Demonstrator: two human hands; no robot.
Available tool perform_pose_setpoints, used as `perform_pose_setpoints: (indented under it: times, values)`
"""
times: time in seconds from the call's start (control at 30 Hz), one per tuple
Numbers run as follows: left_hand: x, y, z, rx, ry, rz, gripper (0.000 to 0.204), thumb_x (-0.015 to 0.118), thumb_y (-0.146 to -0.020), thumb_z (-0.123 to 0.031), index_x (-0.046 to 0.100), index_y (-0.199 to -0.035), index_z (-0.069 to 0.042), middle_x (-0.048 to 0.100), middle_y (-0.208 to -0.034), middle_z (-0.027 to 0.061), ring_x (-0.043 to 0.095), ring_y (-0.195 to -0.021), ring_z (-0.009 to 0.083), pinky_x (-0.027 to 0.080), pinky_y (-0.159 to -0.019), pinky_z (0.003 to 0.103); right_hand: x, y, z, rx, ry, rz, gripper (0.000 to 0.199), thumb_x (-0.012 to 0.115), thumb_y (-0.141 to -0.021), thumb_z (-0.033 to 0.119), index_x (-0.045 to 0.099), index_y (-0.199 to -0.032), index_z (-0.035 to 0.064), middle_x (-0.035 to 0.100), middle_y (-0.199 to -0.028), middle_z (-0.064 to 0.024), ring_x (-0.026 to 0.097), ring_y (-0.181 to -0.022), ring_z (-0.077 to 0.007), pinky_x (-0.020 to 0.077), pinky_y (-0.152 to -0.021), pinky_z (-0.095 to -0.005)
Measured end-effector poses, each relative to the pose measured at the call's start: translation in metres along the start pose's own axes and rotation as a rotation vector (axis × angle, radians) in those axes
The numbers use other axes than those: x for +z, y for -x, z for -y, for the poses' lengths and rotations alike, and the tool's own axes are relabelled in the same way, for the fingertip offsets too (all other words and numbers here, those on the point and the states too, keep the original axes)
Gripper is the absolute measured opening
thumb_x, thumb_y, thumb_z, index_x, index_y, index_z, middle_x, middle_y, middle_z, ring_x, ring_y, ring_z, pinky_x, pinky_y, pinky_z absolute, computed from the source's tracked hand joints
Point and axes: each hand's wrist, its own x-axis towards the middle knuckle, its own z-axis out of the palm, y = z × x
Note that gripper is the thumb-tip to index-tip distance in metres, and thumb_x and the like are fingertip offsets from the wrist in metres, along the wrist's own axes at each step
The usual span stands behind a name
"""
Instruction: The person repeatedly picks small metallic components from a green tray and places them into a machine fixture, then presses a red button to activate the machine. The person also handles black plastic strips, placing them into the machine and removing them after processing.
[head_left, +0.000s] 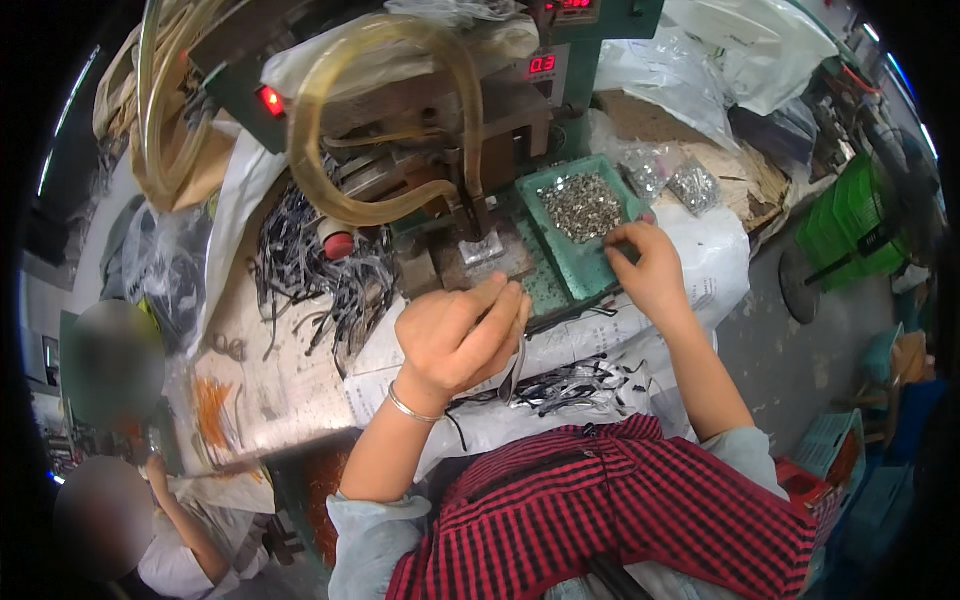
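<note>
My left hand [460, 338] is closed, its fingertips pinched together just in front of the machine's small metal work block [482, 248]. A thin grey strap [517, 372] hangs below those fingers; its upper end is hidden in the hand. My right hand [648, 268] is at the near right edge of a green tray [577, 283]. Its thumb and forefinger curl together, and what lies between them is too small to make out. Many small shiny metal pieces [580, 207] fill the far part of the tray.
Several grey and black straps [570, 388] lie before me, with a larger tangle [325, 270] left of the machine. A thick yellowish hose [303, 130] loops overhead. A red button [339, 245] sits beside the machine. Bagged metal pieces [693, 187] lie right; another person [200, 540] is at left.
</note>
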Motion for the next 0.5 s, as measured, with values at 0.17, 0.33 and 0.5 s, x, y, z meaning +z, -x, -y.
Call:
perform_pose_setpoints:
  times: [0.17, 0.33, 0.5]
  values:
    - [-0.005, 0.0, -0.009, -0.124, 0.01, 0.021, 0.023, 0.087, -0.073, -0.004, 0.077, -0.094, -0.007, 0.076, -0.09, 0.0078, 0.068, -0.065, 0.0184, 0.052, -0.054, 0.028, 0.016, 0.002, 0.016, -0.029, 0.16, -0.014, 0.015, 0.078, -0.078, 0.01, 0.073, -0.093, 0.0106, 0.064, -0.094, -0.0116, 0.061, -0.1, -0.0349, 0.0488, -0.09, -0.046]
    - [-0.034, 0.021, -0.036, -0.332, 0.015, 0.022, 0.03, 0.085, -0.074, -0.005, 0.078, -0.104, -0.008, 0.077, -0.108, 0.0113, 0.068, -0.067, 0.018, 0.052, -0.057, 0.028, 0.03, -0.005, 0.026, -0.141, 0.333, -0.048, 0.013, 0.074, -0.077, 0.005, 0.07, -0.09, 0.0058, 0.062, -0.093, -0.0128, 0.061, -0.099, -0.0371, 0.0489, -0.084, -0.0473]
    - [-0.115, 0.064, -0.021, -0.572, -0.489, -0.17, 0.016, 0.07, -0.086, 0.001, 0.074, -0.099, -0.008, 0.074, -0.09, 0.0095, 0.063, -0.064, 0.0249, 0.053, -0.06, 0.035, 0.022, 0.006, 0.017, 0.211, -0.154, -0.116, 0.01, 0.066, -0.093, 0.002, 0.068, -0.102, 0.0008, 0.072, -0.096, -0.0135, 0.07, -0.093, -0.0283, 0.0525, -0.084, -0.0372]
